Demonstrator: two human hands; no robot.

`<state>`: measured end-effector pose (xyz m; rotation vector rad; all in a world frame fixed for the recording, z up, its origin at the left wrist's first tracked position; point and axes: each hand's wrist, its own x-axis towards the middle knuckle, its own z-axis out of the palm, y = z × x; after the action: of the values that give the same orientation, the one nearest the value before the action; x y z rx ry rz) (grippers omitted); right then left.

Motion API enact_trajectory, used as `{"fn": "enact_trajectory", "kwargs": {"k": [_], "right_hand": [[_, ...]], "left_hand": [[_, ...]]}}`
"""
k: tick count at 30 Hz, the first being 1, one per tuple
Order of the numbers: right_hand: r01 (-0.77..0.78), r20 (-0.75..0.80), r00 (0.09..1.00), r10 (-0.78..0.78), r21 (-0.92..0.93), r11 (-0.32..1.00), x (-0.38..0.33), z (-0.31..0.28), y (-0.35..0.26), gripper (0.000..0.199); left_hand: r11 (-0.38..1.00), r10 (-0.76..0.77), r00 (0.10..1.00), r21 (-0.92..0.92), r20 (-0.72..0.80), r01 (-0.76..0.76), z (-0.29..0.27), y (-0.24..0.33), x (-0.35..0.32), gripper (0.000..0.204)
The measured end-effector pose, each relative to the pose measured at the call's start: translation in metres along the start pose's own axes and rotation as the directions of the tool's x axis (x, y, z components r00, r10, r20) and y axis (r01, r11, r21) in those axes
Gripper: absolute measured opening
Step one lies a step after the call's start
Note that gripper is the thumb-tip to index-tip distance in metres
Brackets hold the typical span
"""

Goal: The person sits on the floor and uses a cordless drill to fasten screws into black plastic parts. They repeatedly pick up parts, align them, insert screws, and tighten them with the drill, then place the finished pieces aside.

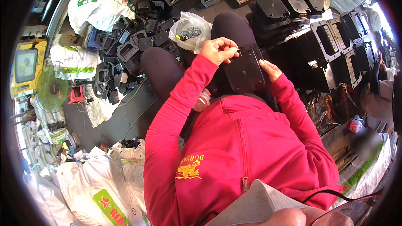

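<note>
The left hand [219,52] curled into a pinch, contents unclear, over the black box [243,72] the right hand [271,70] gripped.

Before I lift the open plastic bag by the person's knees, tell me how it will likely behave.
The plastic bag will probably flex and sag, since its translucent rim looks thin and crumpled. The small grey pieces inside look metallic, so it may be heavy for its size. They seem loose under the open top, so tilting could spill them.
</note>
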<state>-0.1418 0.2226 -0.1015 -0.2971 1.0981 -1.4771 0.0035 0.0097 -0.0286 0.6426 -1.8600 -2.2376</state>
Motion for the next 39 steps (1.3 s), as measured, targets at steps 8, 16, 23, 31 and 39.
{"fn": "enact_trajectory", "kwargs": {"k": [8, 16, 23, 31, 39], "right_hand": [[0.005, -0.099, 0.992, -0.073, -0.559, 0.829, 0.022, 0.012, -0.033, 0.082], [0.035, -0.081, 0.994, -0.079, -0.442, 0.896, 0.02, 0.028, -0.029, 0.076], [0.028, -0.124, 0.987, -0.101, -0.491, 0.871, 0.021, 0.027, -0.025, 0.08], [0.131, -0.137, 0.941, -0.311, -0.698, 0.704, 0.012, 0.035, -0.009, 0.091], [0.333, -0.012, 0.888, -0.459, -0.672, 0.662, 0.01, 0.042, -0.014, 0.084]], "left_hand": [[0.968, -0.124, 0.989, 0.229, 0.081, 0.102, 0.008, -0.002, 0.022, 0.015], [0.948, -0.218, 0.957, 0.273, 0.189, 0.162, 0.004, -0.013, 0.051, 0.011], [0.842, -0.114, 0.991, 0.536, 0.071, 0.059, 0.015, 0.002, 0.038, 0.015], [0.838, -0.261, 0.958, 0.521, 0.118, 0.164, 0.008, 0.004, 0.041, 0.014], [0.877, -0.301, 0.904, 0.462, 0.305, 0.136, -0.006, -0.009, 0.05, 0.023]]}}
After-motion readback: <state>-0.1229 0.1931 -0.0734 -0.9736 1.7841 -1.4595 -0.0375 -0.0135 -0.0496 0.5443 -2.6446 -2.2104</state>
